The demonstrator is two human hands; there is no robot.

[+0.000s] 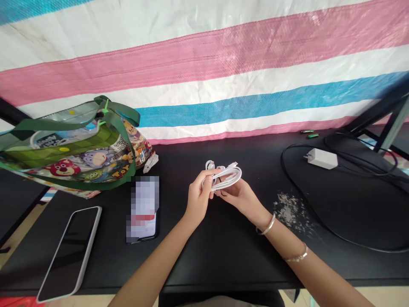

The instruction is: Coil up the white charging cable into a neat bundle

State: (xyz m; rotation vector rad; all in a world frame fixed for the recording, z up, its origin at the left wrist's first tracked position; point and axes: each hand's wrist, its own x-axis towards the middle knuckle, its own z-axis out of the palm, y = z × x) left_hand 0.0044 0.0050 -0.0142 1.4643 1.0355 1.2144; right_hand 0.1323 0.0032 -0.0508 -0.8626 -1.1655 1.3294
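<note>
A white charging cable (pixel 227 179), wound into an oval coil, is held above the middle of the black table. My left hand (pixel 202 189) grips the coil's left end, thumb on top and fingers curled beneath. My right hand (pixel 239 195) supports it from below on the right, its thumb near a thin black tie (pixel 223 193) around the coil; its other fingers are mostly hidden behind the cable. One white plug end sticks out at the upper right, and a small loop rises at the upper left.
A cartoon-print bag (pixel 105 164) with green straps stands at the left. In front lie a lit phone (pixel 148 232) and a dark-screened phone (pixel 70 251). On the right are a white charger (pixel 322 158), a black cord (pixel 300 196), pale debris (pixel 290 209) and two small green items (pixel 313 136).
</note>
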